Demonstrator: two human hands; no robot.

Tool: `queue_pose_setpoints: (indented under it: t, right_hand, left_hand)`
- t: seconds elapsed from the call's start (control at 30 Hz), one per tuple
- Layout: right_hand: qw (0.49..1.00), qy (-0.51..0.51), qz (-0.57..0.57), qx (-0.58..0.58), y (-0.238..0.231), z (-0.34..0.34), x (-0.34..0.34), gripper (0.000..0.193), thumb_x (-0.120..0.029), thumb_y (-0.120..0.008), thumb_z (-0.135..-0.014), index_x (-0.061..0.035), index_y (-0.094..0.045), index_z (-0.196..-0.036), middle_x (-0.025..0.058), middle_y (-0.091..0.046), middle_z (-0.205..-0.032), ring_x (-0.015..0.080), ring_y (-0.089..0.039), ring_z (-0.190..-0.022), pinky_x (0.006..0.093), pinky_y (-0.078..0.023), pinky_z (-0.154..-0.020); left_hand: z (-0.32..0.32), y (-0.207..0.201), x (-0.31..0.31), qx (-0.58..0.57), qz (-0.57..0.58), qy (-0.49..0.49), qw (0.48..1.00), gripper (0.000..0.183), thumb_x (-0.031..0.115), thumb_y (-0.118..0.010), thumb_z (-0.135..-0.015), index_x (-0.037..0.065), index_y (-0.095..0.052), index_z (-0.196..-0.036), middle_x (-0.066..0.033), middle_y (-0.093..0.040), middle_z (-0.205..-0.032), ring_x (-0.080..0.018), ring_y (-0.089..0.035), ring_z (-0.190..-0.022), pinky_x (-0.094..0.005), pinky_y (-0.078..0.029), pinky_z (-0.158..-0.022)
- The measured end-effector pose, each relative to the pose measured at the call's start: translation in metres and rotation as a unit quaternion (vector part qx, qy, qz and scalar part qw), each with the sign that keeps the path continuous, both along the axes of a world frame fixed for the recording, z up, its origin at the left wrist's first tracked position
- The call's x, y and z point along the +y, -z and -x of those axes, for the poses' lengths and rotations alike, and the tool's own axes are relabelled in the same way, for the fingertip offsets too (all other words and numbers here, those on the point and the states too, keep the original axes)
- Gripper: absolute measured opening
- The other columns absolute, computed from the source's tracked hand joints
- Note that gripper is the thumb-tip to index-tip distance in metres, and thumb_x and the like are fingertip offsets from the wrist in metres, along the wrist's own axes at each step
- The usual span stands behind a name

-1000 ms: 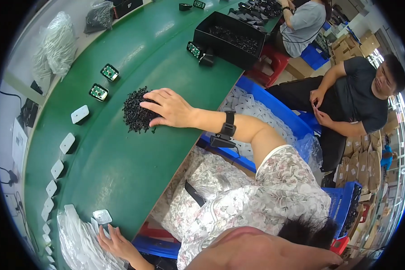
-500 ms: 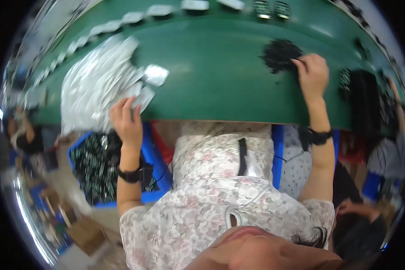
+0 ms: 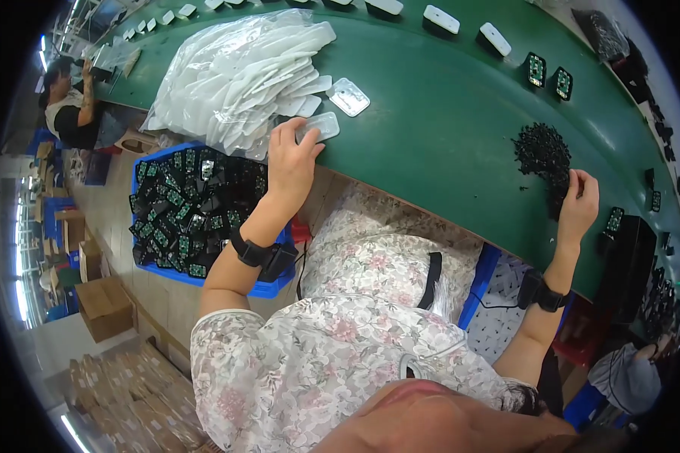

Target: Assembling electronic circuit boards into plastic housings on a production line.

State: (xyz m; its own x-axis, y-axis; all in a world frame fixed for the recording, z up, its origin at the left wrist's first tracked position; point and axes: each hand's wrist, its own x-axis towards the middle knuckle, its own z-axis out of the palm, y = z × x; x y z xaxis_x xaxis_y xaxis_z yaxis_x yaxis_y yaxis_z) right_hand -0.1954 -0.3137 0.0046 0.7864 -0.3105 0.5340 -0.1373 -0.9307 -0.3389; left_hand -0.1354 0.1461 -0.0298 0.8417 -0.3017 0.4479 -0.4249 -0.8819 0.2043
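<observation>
Left hand (image 3: 293, 160) is down on the green bench (image 3: 438, 128), fingers spread and pressing a clear plastic tray piece (image 3: 319, 126) just past the fingertips, not clamped around it, more pinning it flat. Right beyond that hand sits the big heap of clear trays (image 3: 238, 72), and one more loose tray (image 3: 350, 97) lies just off to the side of it. Right hand (image 3: 579, 205) is curled at the near edge of the pile of small black parts (image 3: 544, 155), fingers together as if pinching; whether anything is between them, I can't tell.

The risk here, as I judge it: the heap leans toward the left hand, so a quick drag could pull several trays off the bench edge into the blue crate of black modules (image 3: 196, 215) below. On the other side, a careless sweep could scatter black parts off the edge.

Against half a second ago, the view has swung round; the left hand has slid out from the heap's edge onto the single tray, while the right stays at the black pile.
</observation>
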Motion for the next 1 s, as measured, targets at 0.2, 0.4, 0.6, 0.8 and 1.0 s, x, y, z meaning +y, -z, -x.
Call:
queue_pose_setpoints:
  t: [0.2, 0.4, 0.6, 0.8, 1.0]
  right_hand:
    - [0.982, -0.053, -0.181, -0.006, 0.001, 0.004, 0.015, 0.016, -0.013, -0.059, -0.093, 0.0008, -0.062, -0.099, 0.0019, -0.062, -0.086, 0.0082, -0.056, -0.073, 0.0221, -0.046, -0.069]
    - [0.928, -0.161, -0.336, 0.000, -0.002, -0.010, 0.035, 0.015, -0.009, -0.057, -0.094, 0.0014, -0.060, -0.105, 0.0052, -0.063, -0.094, 0.0096, -0.059, -0.083, 0.0218, -0.047, -0.076]
    - [0.899, -0.230, -0.371, 0.037, -0.028, -0.029, 0.096, 0.013, -0.007, -0.056, -0.094, 0.0010, -0.060, -0.104, 0.0033, -0.061, -0.093, 0.0082, -0.056, -0.083, 0.0206, -0.045, -0.074]
    - [0.865, -0.273, -0.419, 0.024, -0.043, -0.060, 0.145, 0.012, -0.009, -0.057, -0.094, 0.0013, -0.060, -0.101, 0.0001, -0.054, -0.085, 0.0064, -0.045, -0.074, 0.0191, -0.037, -0.067]
    - [0.792, -0.264, -0.549, 0.025, -0.016, -0.072, 0.116, 0.015, -0.013, -0.057, -0.095, 0.0013, -0.058, -0.100, -0.0007, -0.052, -0.080, 0.0067, -0.042, -0.072, 0.0200, -0.034, -0.065]
  left_hand:
    - [0.006, 0.004, -0.001, -0.005, 0.042, -0.013, 0.999, 0.027, 0.011, -0.072, -0.070, 0.013, -0.062, -0.095, -0.0180, -0.051, -0.119, -0.0361, -0.046, -0.112, -0.0461, -0.040, -0.088]
    - [0.007, 0.001, -0.009, 0.022, 0.099, -0.064, 0.993, 0.043, 0.016, -0.076, -0.068, 0.007, -0.055, -0.104, -0.0142, -0.052, -0.106, -0.0329, -0.048, -0.101, -0.0411, -0.040, -0.085]
    - [0.008, -0.009, -0.066, 0.112, 0.257, 0.024, 0.959, 0.035, 0.012, -0.071, -0.075, 0.014, -0.057, -0.108, -0.0120, -0.052, -0.092, -0.0336, -0.060, -0.076, -0.0414, -0.051, -0.064]
    - [-0.024, -0.023, -0.143, 0.126, 0.457, 0.203, 0.857, 0.032, -0.001, -0.063, -0.079, 0.014, -0.064, -0.108, -0.0101, -0.054, -0.087, -0.0303, -0.062, -0.078, -0.0373, -0.052, -0.068]
    - [-0.048, -0.032, -0.184, 0.140, 0.411, 0.255, 0.864, 0.018, 0.008, -0.064, -0.081, 0.008, -0.060, -0.099, -0.0107, -0.055, -0.092, -0.0313, -0.061, -0.077, -0.0383, -0.051, -0.066]
